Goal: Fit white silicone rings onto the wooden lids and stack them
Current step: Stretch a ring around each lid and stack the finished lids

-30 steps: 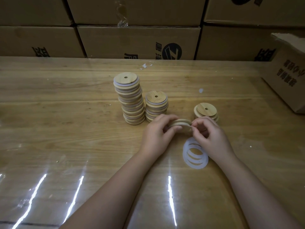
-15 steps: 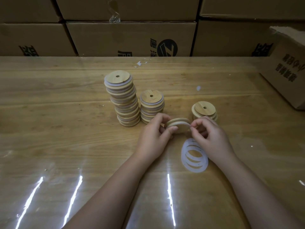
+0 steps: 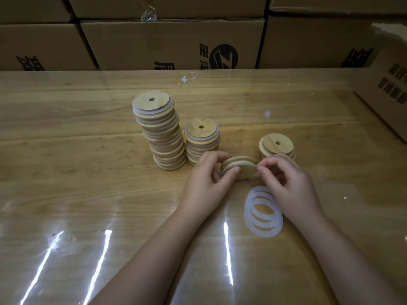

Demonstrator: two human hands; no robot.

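**A:** Nearest entry?

**B:** Loose pile of flat white silicone rings, just beside the right wrist, handy for the next fitting.

**A:** Hands?

**B:** Left hand grips the round wooden lid, tilted. Right hand pinches its rim, probably seating a ring.

**A:** Beyond?

**B:** Short stack of bare wooden lids, low ringed stack, tall leaning ringed stack. The glossy wooden tabletop is open to the left. Brown cardboard boxes wall the far edge.

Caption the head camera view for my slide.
Left hand and right hand grip a tilted wooden lid, loose white silicone rings beside them.
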